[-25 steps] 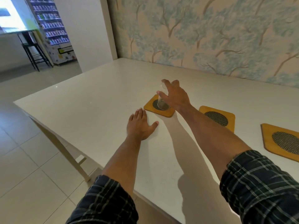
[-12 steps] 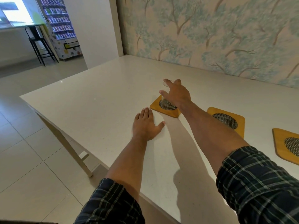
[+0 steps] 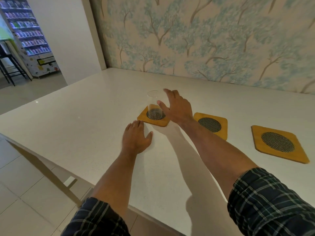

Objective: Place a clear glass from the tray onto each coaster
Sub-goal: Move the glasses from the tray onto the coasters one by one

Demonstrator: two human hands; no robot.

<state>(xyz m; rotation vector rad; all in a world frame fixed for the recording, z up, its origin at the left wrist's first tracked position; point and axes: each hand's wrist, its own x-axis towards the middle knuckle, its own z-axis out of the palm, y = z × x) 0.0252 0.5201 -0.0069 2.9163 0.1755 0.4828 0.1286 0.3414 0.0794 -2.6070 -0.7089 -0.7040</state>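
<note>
A clear glass (image 3: pixel 153 103) stands upright on the leftmost wooden coaster (image 3: pixel 154 117) with a dark mesh centre. My right hand (image 3: pixel 177 108) is just to the right of the glass with fingers spread, thumb near its side, apart from it or barely touching. My left hand (image 3: pixel 136 137) lies flat on the white table (image 3: pixel 85 125), palm down, in front of that coaster. Two more coasters sit bare to the right: the middle coaster (image 3: pixel 212 125) and the right coaster (image 3: pixel 277 143). The tray is out of view.
The table's left edge and front edge drop to a tiled floor (image 3: pixel 22 184). A wall with tree-patterned wallpaper (image 3: pixel 204 40) borders the table's far side. A vending machine (image 3: pixel 29 36) and a black stool (image 3: pixel 8 65) stand far off at the left.
My right hand has opened and drawn back to the right of the glass, leaving it standing on the leftmost coaster. The left hand stays flat. The view has shifted slightly.
</note>
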